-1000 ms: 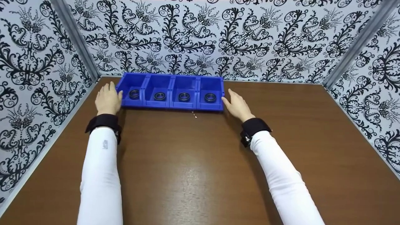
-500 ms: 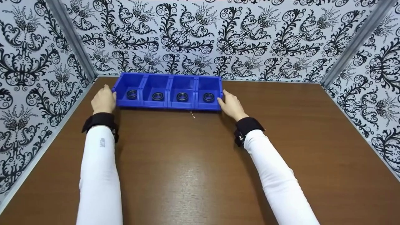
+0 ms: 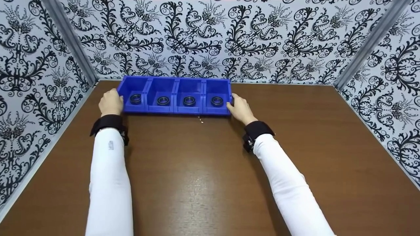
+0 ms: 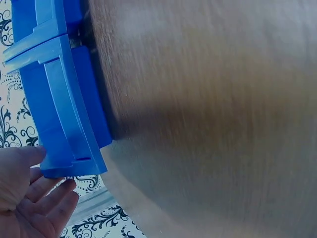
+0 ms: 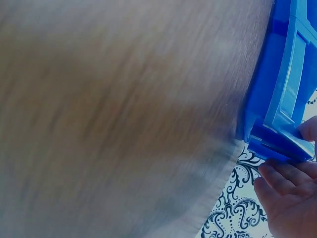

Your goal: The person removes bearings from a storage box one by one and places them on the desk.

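Note:
A row of joined blue bins (image 3: 160, 109) stands at the back of the table. Each of its several compartments holds one dark ring-shaped bearing, from the leftmost bearing (image 3: 135, 102) to the rightmost bearing (image 3: 217, 105). My left hand (image 3: 111, 102) grips the left end wall; in the left wrist view its thumb (image 4: 34, 154) lies against the bin's side, with the fingers beyond the wall. At the opposite end my right hand (image 3: 241, 108) holds the right wall, thumb at the front corner. In the right wrist view those fingers (image 5: 285, 178) reach under the blue edge.
The brown wooden table (image 3: 197, 170) spreads in front of the bins. A patterned back wall (image 3: 203, 42) rises close behind them, with side walls left and right. Small light specks (image 3: 201, 121) lie on the tabletop just before the bins.
Both hands have closed in on the bin row's ends. The left fingers, straight earlier, now curl over the left wall; the right hand has moved left onto the right wall. The bearings stay in their compartments.

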`<action>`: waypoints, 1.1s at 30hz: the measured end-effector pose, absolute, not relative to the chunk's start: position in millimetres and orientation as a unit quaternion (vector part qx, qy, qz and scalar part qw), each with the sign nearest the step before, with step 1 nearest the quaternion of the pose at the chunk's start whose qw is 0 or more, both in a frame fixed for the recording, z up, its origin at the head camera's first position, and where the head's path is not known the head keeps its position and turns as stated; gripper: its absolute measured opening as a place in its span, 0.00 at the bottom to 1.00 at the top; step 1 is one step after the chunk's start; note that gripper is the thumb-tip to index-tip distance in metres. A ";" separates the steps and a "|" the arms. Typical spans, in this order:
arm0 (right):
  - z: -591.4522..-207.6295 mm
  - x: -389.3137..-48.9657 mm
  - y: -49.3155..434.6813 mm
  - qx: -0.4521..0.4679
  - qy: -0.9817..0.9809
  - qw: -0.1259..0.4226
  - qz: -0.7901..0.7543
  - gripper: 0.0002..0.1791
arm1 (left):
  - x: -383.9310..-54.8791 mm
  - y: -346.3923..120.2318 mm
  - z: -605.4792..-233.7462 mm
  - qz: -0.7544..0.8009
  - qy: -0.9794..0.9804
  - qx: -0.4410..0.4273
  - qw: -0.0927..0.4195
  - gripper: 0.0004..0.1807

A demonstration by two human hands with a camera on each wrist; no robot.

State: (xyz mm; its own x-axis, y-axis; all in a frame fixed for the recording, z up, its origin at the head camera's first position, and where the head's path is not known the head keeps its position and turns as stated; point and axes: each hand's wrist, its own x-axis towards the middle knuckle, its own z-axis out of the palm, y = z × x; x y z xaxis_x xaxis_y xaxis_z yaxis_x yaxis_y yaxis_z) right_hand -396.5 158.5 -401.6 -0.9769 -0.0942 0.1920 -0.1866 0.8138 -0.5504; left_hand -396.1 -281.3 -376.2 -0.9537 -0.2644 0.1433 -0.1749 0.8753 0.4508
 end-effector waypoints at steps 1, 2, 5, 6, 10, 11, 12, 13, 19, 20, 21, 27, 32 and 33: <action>-401.3 -396.9 158.2 0.073 -0.949 0.076 0.297 0.30 | -396.7 -281.1 -376.0 -0.224 -0.962 0.116 0.099 0.20; -401.1 -397.0 157.9 0.072 -0.949 0.075 0.298 0.30 | -397.7 -281.2 -376.3 -0.227 -0.962 0.118 0.097 0.20; -400.9 -397.3 156.8 0.071 -0.948 0.072 0.301 0.30 | -398.0 -281.6 -376.9 -0.237 -0.959 0.125 0.092 0.19; -401.0 -397.5 156.5 0.071 -0.948 0.072 0.303 0.30 | -397.9 -282.0 -377.4 -0.239 -0.958 0.126 0.093 0.19; -400.2 -398.7 155.4 0.069 -0.948 0.072 0.304 0.31 | -397.2 -284.4 -377.5 -0.248 -0.955 0.130 0.095 0.20; -399.8 -399.0 155.1 0.068 -0.947 0.073 0.304 0.31 | -397.3 -285.0 -377.3 -0.250 -0.955 0.131 0.095 0.20; -399.3 -399.0 154.8 0.068 -0.947 0.075 0.305 0.31 | -397.5 -285.4 -377.1 -0.252 -0.954 0.132 0.095 0.20; -398.9 -398.9 154.5 0.067 -0.946 0.076 0.307 0.31 | -397.7 -285.7 -376.9 -0.254 -0.953 0.134 0.094 0.20; -399.6 -397.3 154.2 0.057 -0.945 0.075 0.313 0.30 | -398.3 -284.3 -377.8 -0.261 -0.949 0.143 0.103 0.20; -399.6 -397.1 154.1 0.057 -0.945 0.073 0.314 0.30 | -397.7 -284.2 -377.8 -0.261 -0.949 0.144 0.105 0.20; -399.6 -397.0 154.1 0.056 -0.944 0.072 0.317 0.30 | -397.2 -284.2 -377.9 -0.261 -0.949 0.145 0.107 0.20; -397.9 -395.4 155.4 0.060 -0.940 0.075 0.326 0.29 | -395.9 -284.6 -378.2 -0.264 -0.946 0.145 0.119 0.19; -396.3 -393.4 158.3 0.055 -0.937 0.072 0.336 0.28 | -394.8 -285.5 -379.1 -0.273 -0.943 0.142 0.126 0.21; -396.2 -393.1 159.0 0.055 -0.937 0.071 0.338 0.28 | -394.5 -285.9 -379.3 -0.277 -0.942 0.141 0.128 0.21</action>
